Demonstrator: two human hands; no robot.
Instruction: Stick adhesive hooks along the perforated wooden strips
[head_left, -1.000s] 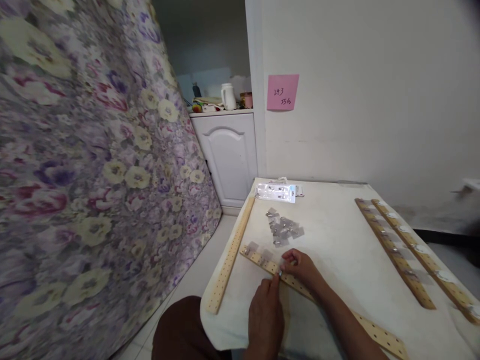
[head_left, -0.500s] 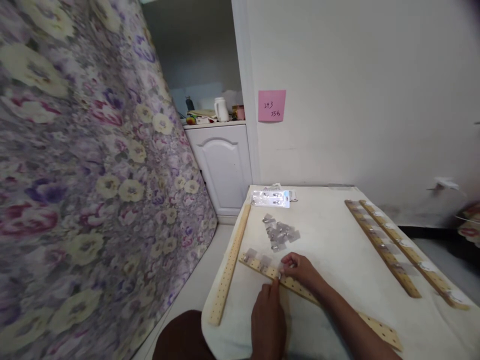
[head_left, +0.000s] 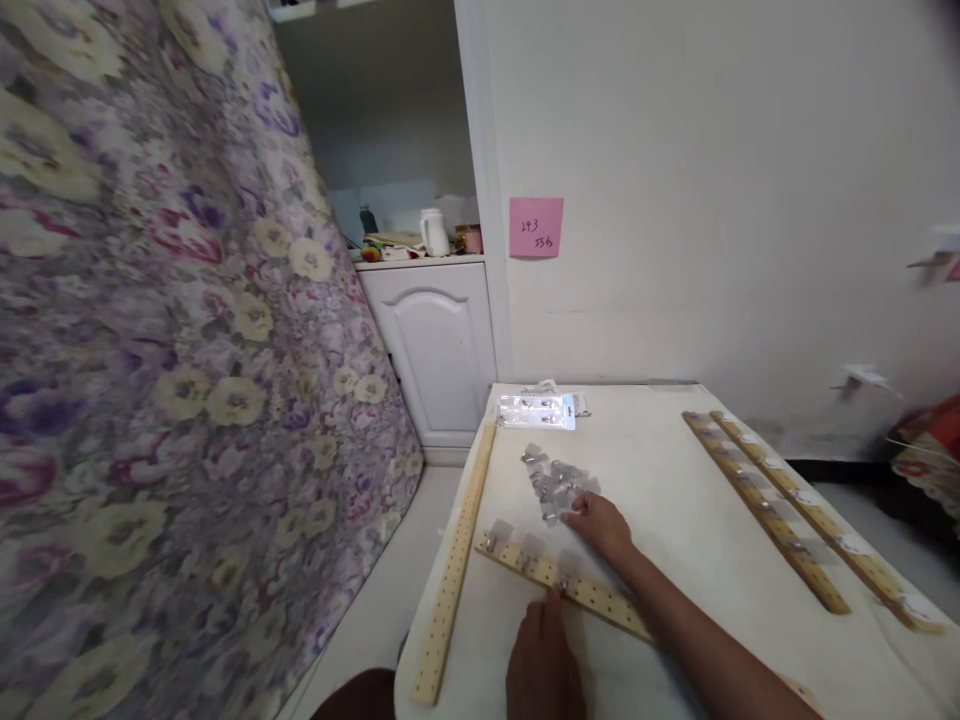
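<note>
A pale wooden strip [head_left: 615, 611] with rows of holes lies slantwise before me. Several small metal clips [head_left: 527, 562] with clear plastic tabs stand along its left part. My left hand [head_left: 546, 660] touches the strip's near edge, fingertips pressed beside the clip [head_left: 564, 583] nearest to it. Beyond the strip, my right hand [head_left: 604, 525] is at the near right side of a pile of similar clips [head_left: 559, 485]. Its thumb and forefinger are pinched together; what they hold, if anything, is too small to make out. The right forearm crosses over the strip's right part.
Another perforated strip [head_left: 454, 590] runs along the table's left edge. Two strips fitted with clips [head_left: 765, 510] lie at the right. Packaged clips [head_left: 536, 411] sit at the back of the white-covered table [head_left: 645, 440]. A floral curtain [head_left: 187, 400] hangs at the left.
My right hand has left the clip on the strip and moved away from me to the pile. The left hand stays at the strip's edge. The view has tilted up slightly.
</note>
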